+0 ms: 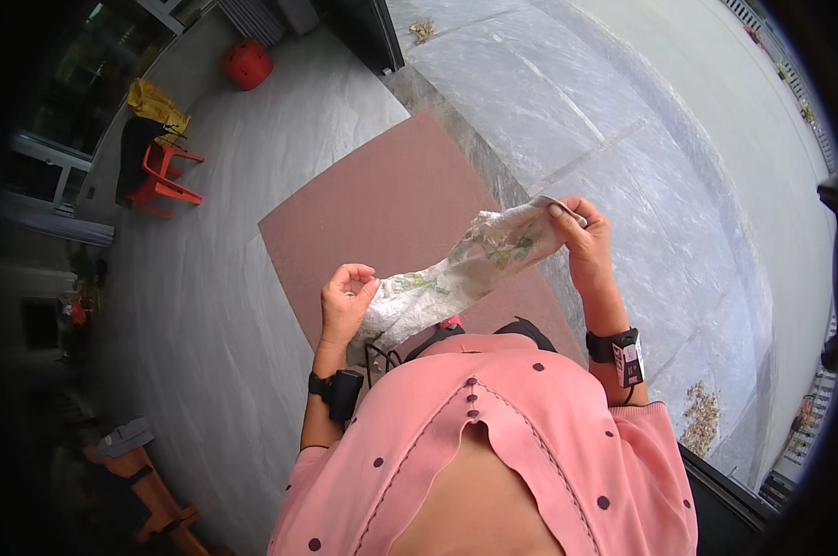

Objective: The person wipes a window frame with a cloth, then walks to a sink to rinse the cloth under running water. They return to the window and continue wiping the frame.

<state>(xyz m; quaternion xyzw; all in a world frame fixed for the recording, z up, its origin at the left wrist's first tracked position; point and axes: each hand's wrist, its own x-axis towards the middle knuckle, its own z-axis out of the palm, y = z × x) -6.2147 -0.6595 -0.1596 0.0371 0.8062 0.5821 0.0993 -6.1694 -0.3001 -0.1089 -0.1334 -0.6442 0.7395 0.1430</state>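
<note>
A whitish, patterned cloth (460,274), with green marks and a ragged edge, is stretched slantwise between both hands in front of my body. My left hand (349,299) pinches its lower end between thumb and fingers, the other fingers curled. Higher up on the right, my right hand (580,229) grips the opposite end, thumb on top near a rolled edge. Part of the cloth hangs below my left hand, partly hidden by the wrist and a dark cable. Each forearm carries a black strapped device.
A reddish-brown mat (384,187) lies by a stone threshold (460,139). At the upper left are a red plastic stool (165,181), a yellow bag (156,108) and a red round container (248,64). Wooden furniture (155,493) is at the lower left, dry plant matter (701,420) at the right.
</note>
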